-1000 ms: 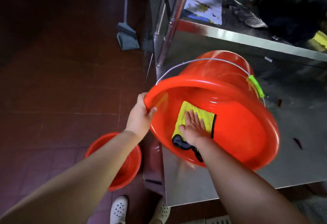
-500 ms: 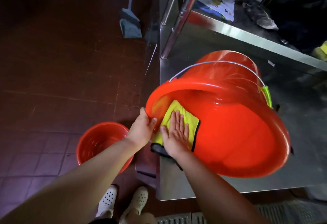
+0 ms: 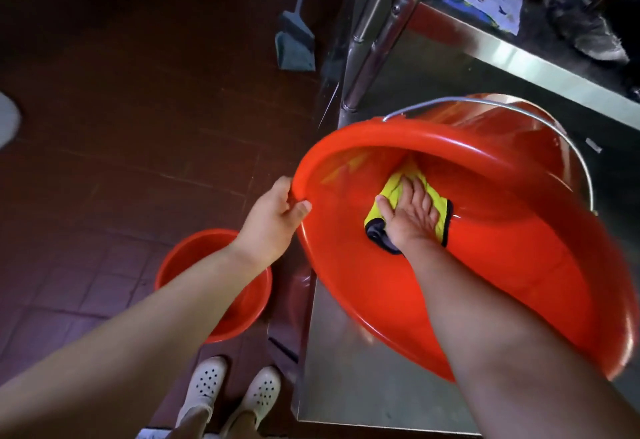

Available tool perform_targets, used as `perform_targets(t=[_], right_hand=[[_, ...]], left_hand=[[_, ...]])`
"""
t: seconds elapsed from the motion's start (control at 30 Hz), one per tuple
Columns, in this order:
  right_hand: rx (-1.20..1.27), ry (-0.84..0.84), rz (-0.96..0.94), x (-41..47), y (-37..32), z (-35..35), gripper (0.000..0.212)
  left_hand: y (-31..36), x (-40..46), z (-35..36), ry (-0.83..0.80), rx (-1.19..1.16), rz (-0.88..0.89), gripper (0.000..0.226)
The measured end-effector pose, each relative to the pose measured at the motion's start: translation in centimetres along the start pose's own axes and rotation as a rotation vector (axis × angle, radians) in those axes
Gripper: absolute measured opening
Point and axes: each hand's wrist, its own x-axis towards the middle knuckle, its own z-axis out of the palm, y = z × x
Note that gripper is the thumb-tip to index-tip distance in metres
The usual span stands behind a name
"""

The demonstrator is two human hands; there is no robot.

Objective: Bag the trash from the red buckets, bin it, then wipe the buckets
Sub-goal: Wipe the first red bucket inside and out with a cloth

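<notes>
Where bucket (image 3: 485,282) rim hides cloth (image 3: 438,201): flat right hand (image 3: 410,215) (left hand (image 3: 273,220) gripping rim).

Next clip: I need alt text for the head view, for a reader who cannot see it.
A person tips a large red bucket on its side on a steel table, the left hand gripping its rim while the right hand presses a yellow cloth flat against the inside. A second red bucket stands on the dark tiled floor beside white shoes.
</notes>
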Motion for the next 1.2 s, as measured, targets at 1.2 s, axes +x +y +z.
perform_targets(t=[1.2], right_hand=[[-0.019,-0.048,0.013,-4.0,-4.2,0.8,0.070]], left_hand=[[-2.2,-4.6,0.5,-0.214,-0.337,-0.282,0.034]])
